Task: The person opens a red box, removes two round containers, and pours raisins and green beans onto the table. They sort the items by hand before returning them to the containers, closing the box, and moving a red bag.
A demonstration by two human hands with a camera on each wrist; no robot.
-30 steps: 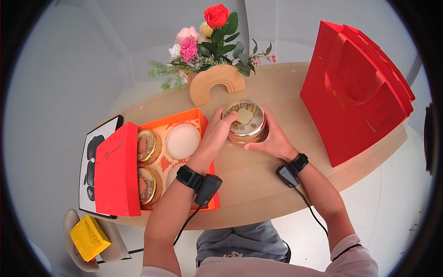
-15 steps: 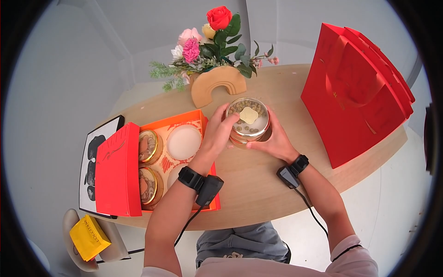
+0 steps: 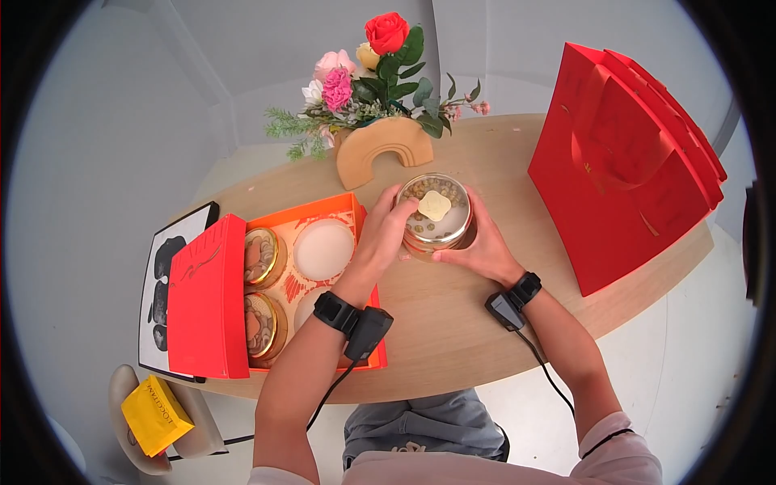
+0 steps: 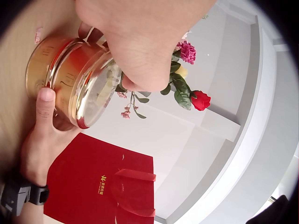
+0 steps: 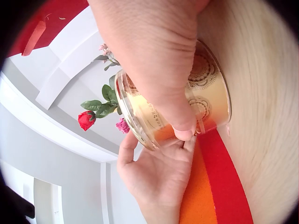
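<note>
A round gold jar (image 3: 437, 234) stands between my hands over the middle of the table. Its lid (image 3: 459, 217) has a clear top, with small brownish balls and a cream label (image 3: 434, 205) showing. My left hand (image 3: 382, 234) grips the jar's left side, thumb over the lid's edge by the label. Curled round the right side is my right hand (image 3: 485, 244), its thumb lying along the near wall. Ornate round prints cover the jar's wall (image 5: 205, 74) in the right wrist view. The left fingers are partly hidden behind the jar.
An orange-red gift box (image 3: 356, 212) at left holds two gold-rimmed jars (image 3: 263, 257) and round hollows, with its red lid (image 3: 206, 299) beside it. A flower arrangement (image 3: 386, 145) stands behind; a tall red paper bag (image 3: 614, 186) stands at right. A framed picture (image 3: 158, 283) lies far left.
The jar has turned and tilted slightly between my hands, so its label and the small balls under the lid sit differently. Both hands have kept their hold.
</note>
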